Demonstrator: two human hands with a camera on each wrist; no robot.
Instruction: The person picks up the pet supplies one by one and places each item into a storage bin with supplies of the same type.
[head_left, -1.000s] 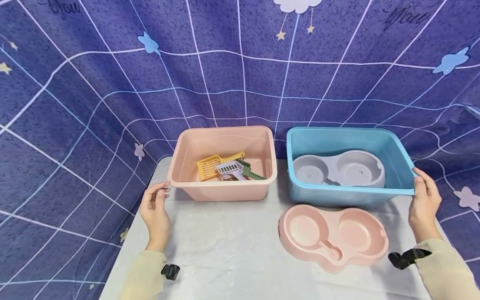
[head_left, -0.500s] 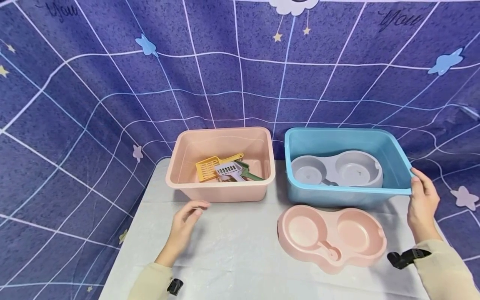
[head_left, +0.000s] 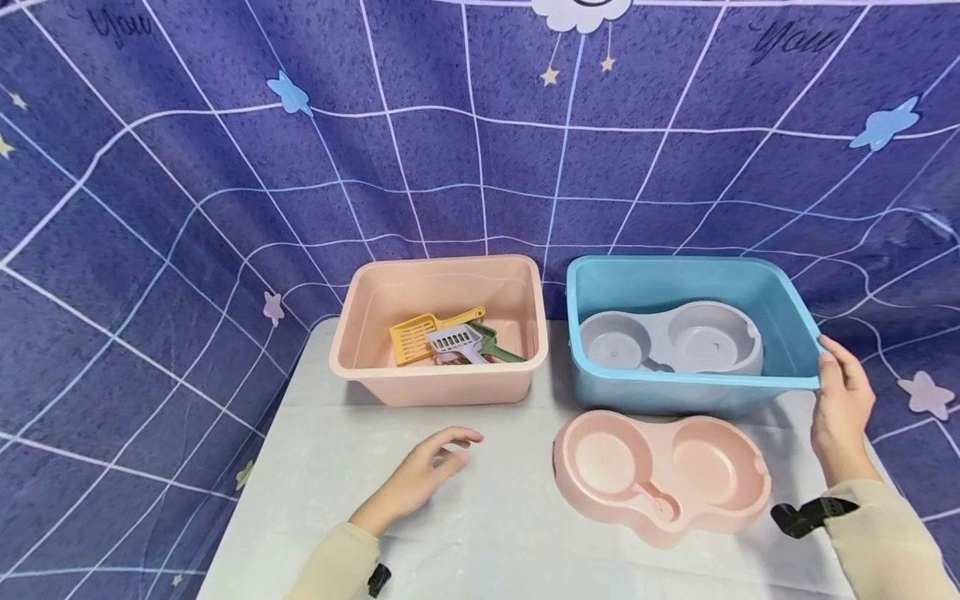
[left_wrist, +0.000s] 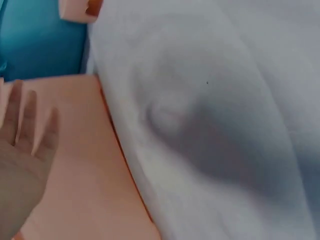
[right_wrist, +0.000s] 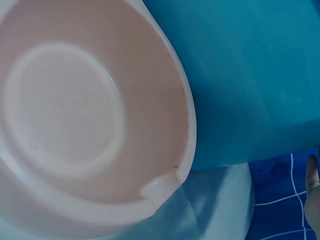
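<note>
My left hand [head_left: 420, 477] hovers over the table in front of the pink bin [head_left: 442, 388], left of the pink double pet bowl [head_left: 663, 475]. Its fingers are loosely extended with nothing in them; the left wrist view shows the fingers [left_wrist: 29, 117] spread. At the right side of the blue bin [head_left: 678, 392], my right hand [head_left: 843, 408] touches the rim corner with fairly straight fingers. A grey double pet bowl [head_left: 658, 333] lies inside the blue bin. Yellow [head_left: 415, 340], pale lilac [head_left: 455, 340] and green litter scoops [head_left: 501, 352] lie overlapping in the pink bin.
Both bins stand side by side at the back of a table with a white cover [head_left: 517, 533]. Behind and to the left hangs a blue patterned curtain [head_left: 450, 150]. The pink bowl sits just in front of the blue bin.
My left hand has left the pink bin's front left corner and moved right and nearer across the table. My right hand stays at the blue bin's corner. The bins and bowls have not moved.
</note>
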